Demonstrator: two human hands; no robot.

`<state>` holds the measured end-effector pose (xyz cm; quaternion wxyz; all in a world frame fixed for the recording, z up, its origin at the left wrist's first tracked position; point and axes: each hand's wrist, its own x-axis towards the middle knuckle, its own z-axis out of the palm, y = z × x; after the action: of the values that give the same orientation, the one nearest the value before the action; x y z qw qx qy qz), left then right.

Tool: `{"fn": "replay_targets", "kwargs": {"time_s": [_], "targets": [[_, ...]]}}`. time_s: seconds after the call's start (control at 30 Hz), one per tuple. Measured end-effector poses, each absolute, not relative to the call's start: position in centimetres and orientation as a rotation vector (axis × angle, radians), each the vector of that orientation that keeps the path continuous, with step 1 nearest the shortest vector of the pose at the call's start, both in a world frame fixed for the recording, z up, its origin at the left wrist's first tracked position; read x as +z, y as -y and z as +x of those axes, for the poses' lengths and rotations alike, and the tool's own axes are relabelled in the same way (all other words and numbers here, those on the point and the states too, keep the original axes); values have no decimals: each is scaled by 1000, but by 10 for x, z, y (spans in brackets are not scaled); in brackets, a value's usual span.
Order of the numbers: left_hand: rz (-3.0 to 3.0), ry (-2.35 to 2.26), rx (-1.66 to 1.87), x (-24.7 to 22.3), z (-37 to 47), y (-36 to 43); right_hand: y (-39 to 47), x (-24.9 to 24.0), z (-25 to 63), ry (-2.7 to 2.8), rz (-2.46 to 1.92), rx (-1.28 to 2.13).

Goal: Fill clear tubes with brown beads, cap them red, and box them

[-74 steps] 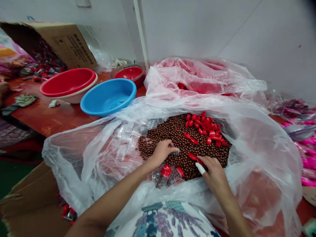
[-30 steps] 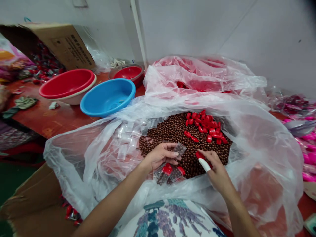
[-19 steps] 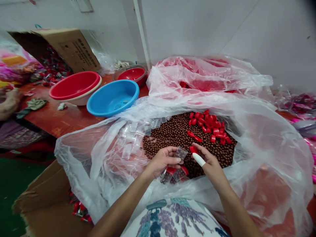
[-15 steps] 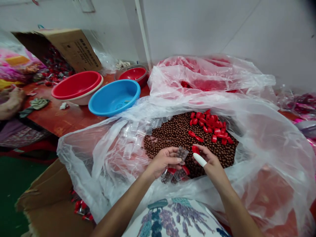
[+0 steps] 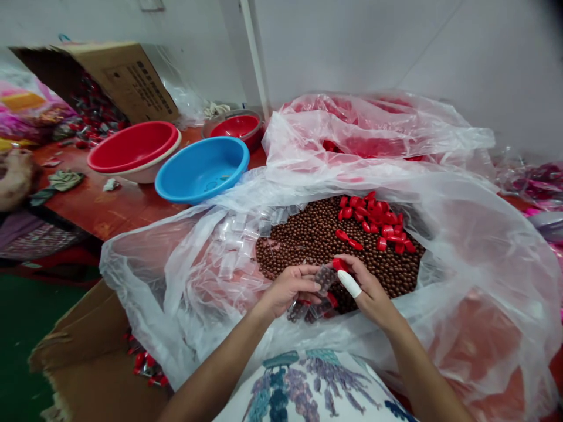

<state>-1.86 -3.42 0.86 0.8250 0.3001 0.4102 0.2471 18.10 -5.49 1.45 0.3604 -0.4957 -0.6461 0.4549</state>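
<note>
Between the thumb and fingers of my left hand (image 5: 288,290) is a small clear plastic container (image 5: 324,278) with brown balls inside. My right hand (image 5: 367,287), its thumb in a white finger cover (image 5: 349,283), pinches a red cap (image 5: 339,265) at the container's upper right end; whether it is seated cannot be made out. Below my left hand lie several capped containers (image 5: 323,309), partly hidden. Under both hands spread many brown balls (image 5: 303,234) in a plastic-lined hollow. Loose red caps (image 5: 373,214) are heaped at its far right, and a red scoop (image 5: 349,239) rests on the balls.
Empty clear containers (image 5: 235,240) lie left of the balls on the plastic sheet (image 5: 145,264). Beyond stand a blue basin (image 5: 202,170) and a red basin (image 5: 132,146). A tipped carton (image 5: 127,76) spills capped containers. An open carton (image 5: 97,357) sits low left. A co-worker's hand (image 5: 15,179) shows far left.
My right hand has moved left and slightly up, bringing the red cap from a short distance away to the end of the clear container. My left hand stays nearly in place.
</note>
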Motion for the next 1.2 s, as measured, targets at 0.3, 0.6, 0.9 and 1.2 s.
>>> {"fn": "replay_targets", "kwargs": {"time_s": [0.3,0.6,0.9,1.2], "targets": [[604,-898,552,8,-17,37,55,9,190,1639,-1388,982],[603,-935,570,11,-14,39,61,7,187,1682,-1348,982],[635,-929,637,14,-13,42,68,8,178,1792,-1270,862],[696,-815,771,5,-7,48,76,1,166,1725,-1301,755]]}}
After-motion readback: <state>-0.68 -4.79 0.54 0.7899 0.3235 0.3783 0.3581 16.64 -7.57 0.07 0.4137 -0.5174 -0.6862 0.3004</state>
